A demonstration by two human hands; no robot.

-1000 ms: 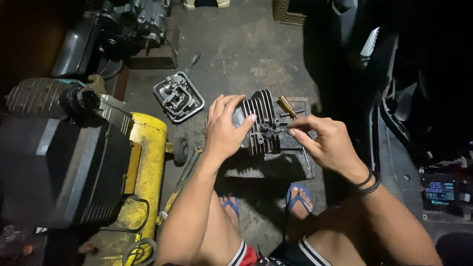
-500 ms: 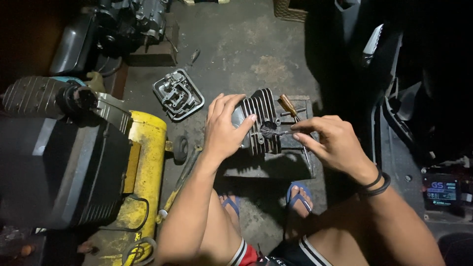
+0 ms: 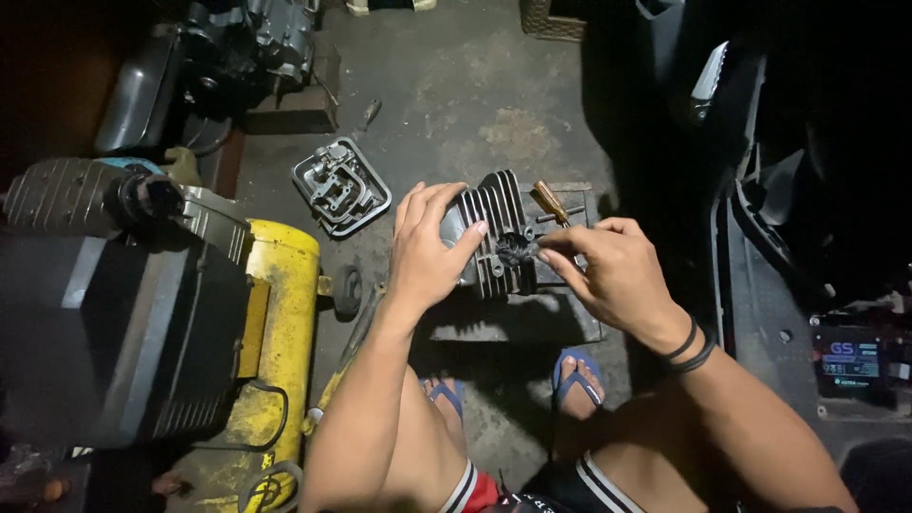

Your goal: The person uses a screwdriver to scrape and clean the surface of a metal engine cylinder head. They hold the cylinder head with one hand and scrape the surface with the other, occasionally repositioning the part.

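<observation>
One finned cylinder head [image 3: 494, 237] sits on a flat block [image 3: 518, 318] on the floor, between both hands. The left hand [image 3: 427, 252] curls its fingers [image 3: 475, 231] over the fins, gripping it. The right hand [image 3: 613, 271] pinches a small dark part [image 3: 516, 249] at the centre. One screwdriver [image 3: 551, 201] lies just behind; one metal cover [image 3: 340, 185] lies well apart beside one yellow compressor tank [image 3: 275, 323].
</observation>
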